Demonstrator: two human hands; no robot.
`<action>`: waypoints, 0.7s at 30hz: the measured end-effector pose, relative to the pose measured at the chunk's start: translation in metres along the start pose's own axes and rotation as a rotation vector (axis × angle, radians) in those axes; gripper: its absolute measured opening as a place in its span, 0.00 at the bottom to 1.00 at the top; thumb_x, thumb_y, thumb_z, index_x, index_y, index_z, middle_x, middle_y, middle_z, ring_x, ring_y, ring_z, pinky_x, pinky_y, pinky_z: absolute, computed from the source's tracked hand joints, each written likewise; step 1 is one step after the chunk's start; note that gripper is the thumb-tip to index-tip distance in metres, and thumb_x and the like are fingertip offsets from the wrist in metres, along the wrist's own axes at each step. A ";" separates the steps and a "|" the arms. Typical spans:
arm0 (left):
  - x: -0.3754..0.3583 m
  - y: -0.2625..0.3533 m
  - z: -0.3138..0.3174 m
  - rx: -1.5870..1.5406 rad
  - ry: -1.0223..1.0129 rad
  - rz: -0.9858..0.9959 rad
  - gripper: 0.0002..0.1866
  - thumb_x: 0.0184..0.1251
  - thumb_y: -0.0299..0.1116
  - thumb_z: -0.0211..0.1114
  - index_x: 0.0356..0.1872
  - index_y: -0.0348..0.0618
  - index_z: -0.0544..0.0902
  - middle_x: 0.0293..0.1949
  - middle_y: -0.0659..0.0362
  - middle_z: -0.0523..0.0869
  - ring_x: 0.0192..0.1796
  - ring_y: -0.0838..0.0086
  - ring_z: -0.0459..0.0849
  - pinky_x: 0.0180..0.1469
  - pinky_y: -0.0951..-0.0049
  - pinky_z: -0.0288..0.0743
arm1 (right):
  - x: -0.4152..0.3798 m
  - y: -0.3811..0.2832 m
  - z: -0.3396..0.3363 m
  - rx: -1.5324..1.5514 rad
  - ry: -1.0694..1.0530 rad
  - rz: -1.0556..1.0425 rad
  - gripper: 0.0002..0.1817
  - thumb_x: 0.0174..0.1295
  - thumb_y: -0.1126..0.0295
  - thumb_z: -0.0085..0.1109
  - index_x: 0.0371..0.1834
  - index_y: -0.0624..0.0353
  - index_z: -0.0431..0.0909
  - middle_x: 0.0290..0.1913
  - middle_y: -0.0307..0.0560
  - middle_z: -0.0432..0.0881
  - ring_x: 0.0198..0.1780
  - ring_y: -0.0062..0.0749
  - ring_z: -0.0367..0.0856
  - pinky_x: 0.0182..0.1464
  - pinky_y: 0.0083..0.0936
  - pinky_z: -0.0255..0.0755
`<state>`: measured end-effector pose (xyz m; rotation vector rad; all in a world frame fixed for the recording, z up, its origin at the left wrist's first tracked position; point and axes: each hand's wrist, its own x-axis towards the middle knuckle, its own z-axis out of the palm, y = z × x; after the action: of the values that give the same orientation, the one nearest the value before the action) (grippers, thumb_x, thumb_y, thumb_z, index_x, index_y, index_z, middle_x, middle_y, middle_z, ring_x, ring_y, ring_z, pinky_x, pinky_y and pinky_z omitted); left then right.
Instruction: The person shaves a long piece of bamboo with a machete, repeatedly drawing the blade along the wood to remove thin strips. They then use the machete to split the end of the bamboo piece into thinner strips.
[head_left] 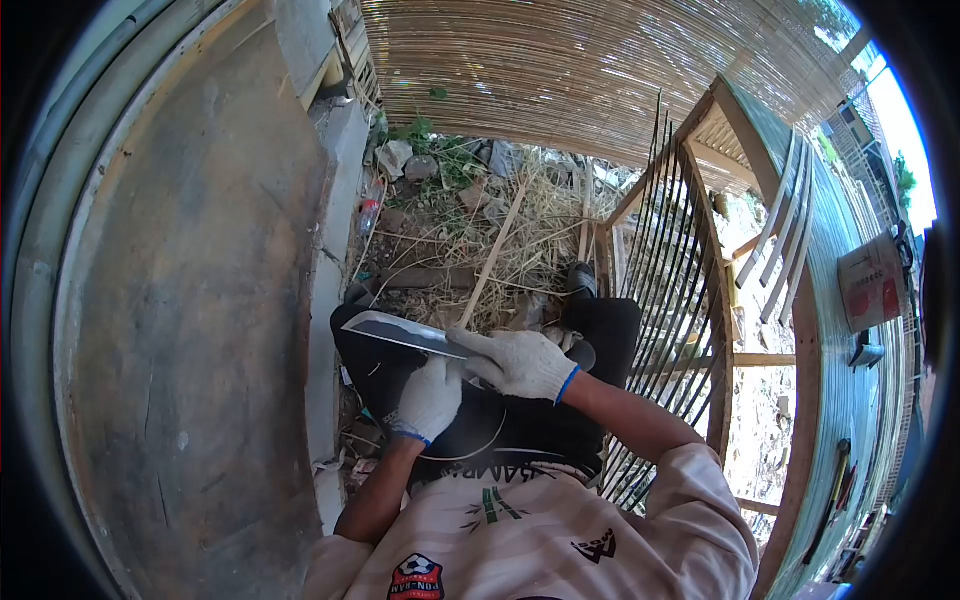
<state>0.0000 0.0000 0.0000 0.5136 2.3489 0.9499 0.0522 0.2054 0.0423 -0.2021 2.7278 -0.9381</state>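
My right hand (525, 364), in a white knit glove with a blue cuff, is closed around the grip of a machete (405, 332). The broad blade points left across my lap, and the grip is mostly hidden by the glove. My left hand (428, 402), gloved the same way, is closed just below the blade. A long pale bamboo strip (497, 245) runs from the ground ahead down to where both hands meet, and my left fingers appear wrapped around it. The exact contact between blade and strip is hidden. A thin curved strip (470, 455) lies across my lap.
On the left stands a large brown panel (190, 300) beside a concrete ledge (335, 200). Dry straw and rubble (450, 215) cover the ground ahead, before a bamboo screen (500, 70). At right, dark slats (665, 300) lean by a bench (835, 400) holding a bucket (872, 283).
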 end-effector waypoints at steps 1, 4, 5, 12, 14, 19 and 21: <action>0.000 -0.001 0.000 0.008 0.015 0.024 0.17 0.82 0.40 0.55 0.57 0.36 0.78 0.45 0.31 0.88 0.51 0.32 0.85 0.53 0.36 0.77 | 0.001 0.000 -0.003 -0.077 -0.010 0.001 0.33 0.79 0.48 0.53 0.84 0.42 0.64 0.42 0.61 0.88 0.43 0.58 0.90 0.48 0.50 0.82; -0.001 -0.007 -0.014 0.050 0.071 0.068 0.15 0.82 0.40 0.55 0.51 0.36 0.77 0.40 0.30 0.87 0.45 0.33 0.86 0.48 0.33 0.76 | 0.012 -0.011 -0.003 -0.150 0.000 -0.006 0.31 0.79 0.51 0.53 0.83 0.42 0.65 0.40 0.59 0.87 0.40 0.57 0.89 0.45 0.51 0.82; 0.000 -0.005 -0.014 0.041 0.103 0.084 0.14 0.81 0.39 0.55 0.49 0.36 0.77 0.38 0.30 0.87 0.44 0.33 0.86 0.47 0.32 0.76 | 0.013 -0.012 -0.006 -0.168 -0.013 0.004 0.30 0.79 0.52 0.53 0.82 0.41 0.65 0.39 0.59 0.87 0.39 0.57 0.89 0.45 0.51 0.82; -0.055 -0.032 -0.003 0.166 -0.022 0.050 0.14 0.82 0.40 0.55 0.47 0.37 0.77 0.30 0.33 0.86 0.37 0.32 0.86 0.40 0.35 0.76 | 0.015 0.078 -0.053 0.005 0.329 0.402 0.28 0.80 0.55 0.51 0.81 0.45 0.68 0.40 0.65 0.88 0.44 0.65 0.87 0.50 0.56 0.78; -0.077 -0.030 -0.003 -0.002 -0.098 0.006 0.15 0.83 0.42 0.56 0.46 0.37 0.77 0.31 0.33 0.86 0.38 0.33 0.86 0.39 0.36 0.76 | 0.008 0.112 -0.064 -0.104 0.485 0.397 0.27 0.80 0.54 0.50 0.80 0.42 0.68 0.42 0.69 0.88 0.48 0.68 0.87 0.53 0.56 0.78; -0.080 -0.041 -0.004 -0.066 -0.039 -0.048 0.16 0.84 0.42 0.55 0.46 0.36 0.78 0.29 0.38 0.85 0.32 0.36 0.86 0.37 0.38 0.74 | 0.007 0.150 -0.071 -0.030 0.625 0.492 0.32 0.81 0.49 0.50 0.82 0.49 0.65 0.52 0.68 0.88 0.55 0.64 0.87 0.57 0.52 0.79; -0.068 -0.056 0.002 -0.364 -0.124 -0.122 0.14 0.87 0.43 0.54 0.52 0.46 0.81 0.26 0.63 0.79 0.22 0.75 0.78 0.24 0.69 0.69 | 0.012 0.147 -0.058 0.074 0.717 0.420 0.34 0.80 0.49 0.53 0.82 0.53 0.65 0.53 0.65 0.89 0.55 0.59 0.89 0.56 0.51 0.80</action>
<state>0.0458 -0.0727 -0.0185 0.2716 2.0102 1.2155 0.0171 0.3519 -0.0068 0.8461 3.1253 -1.1325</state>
